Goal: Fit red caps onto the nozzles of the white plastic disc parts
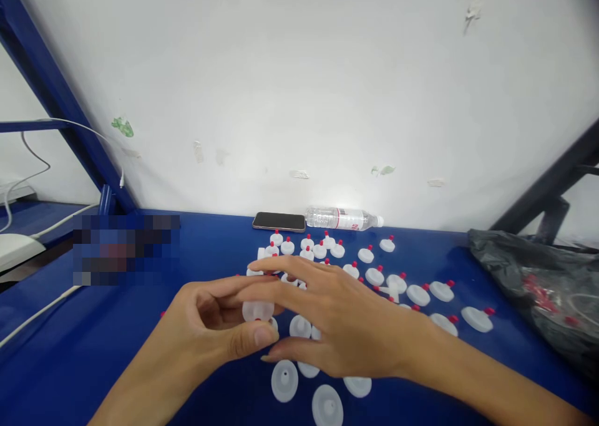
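Observation:
Between the thumb and fingers of my left hand [210, 326] is a translucent white plastic disc [258, 310], with a bit of red at its lower edge. My right hand [322, 314] reaches over from the right, fingers stretched across the top of the disc and my left fingertips, thumb apart below. Whether the right fingers touch the disc, I cannot tell. Beneath and around both hands lie several similar white discs, many with red-tipped stems, such as this upright disc [418, 295]. Nearest the front are plain discs without visible red tips, including a cupped disc [284, 381]; my hands hide some pieces.
A blue tabletop [201, 245] meets a white wall. Along its back lie a phone [279, 221] and a clear bottle [341, 218] on its side. A dark plastic bag [538, 295] with red pieces sits at right. White cables [42, 317] run along the left.

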### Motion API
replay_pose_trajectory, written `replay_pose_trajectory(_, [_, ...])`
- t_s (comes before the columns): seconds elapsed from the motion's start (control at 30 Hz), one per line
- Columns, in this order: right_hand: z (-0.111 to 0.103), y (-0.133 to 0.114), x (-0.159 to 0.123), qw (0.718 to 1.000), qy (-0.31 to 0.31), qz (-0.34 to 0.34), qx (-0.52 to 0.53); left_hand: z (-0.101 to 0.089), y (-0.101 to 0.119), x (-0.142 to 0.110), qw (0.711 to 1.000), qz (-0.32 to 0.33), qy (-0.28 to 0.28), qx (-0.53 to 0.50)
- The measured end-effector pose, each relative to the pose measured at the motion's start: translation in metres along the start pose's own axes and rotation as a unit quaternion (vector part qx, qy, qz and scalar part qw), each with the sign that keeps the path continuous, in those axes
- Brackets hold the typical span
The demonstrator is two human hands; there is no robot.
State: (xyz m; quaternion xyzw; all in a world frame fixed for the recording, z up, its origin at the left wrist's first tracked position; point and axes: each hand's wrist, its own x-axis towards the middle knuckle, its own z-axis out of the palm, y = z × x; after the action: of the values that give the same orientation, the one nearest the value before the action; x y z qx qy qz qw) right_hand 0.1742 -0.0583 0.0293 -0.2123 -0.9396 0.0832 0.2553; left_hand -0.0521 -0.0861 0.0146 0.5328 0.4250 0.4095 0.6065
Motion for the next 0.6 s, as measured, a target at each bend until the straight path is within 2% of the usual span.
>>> replay_pose_trajectory(0.1, [0.013, 0.004, 0.001, 0.996, 0.080, -0.037, -0.018, 0.000, -0.004, 0.001, 0.998, 0.014, -0.067, -0.014])
replay_pose_trajectory(0.2, [0.018, 0.008, 0.001, 0.991, 0.123, -0.048, -0.010, 0.001, -0.004, 0.000, 0.998, 0.017, -0.062, -0.012])
replay_pose_trajectory(0.3, [0.015, 0.007, 0.001, 0.990, 0.127, -0.053, -0.002, 0.003, 0.000, -0.005, 0.999, 0.012, -0.040, -0.029])
replay_pose_trajectory(0.6, [0.006, 0.001, 0.000, 0.990, 0.127, -0.067, 0.011, 0.001, 0.004, -0.014, 0.999, 0.009, -0.034, -0.037])
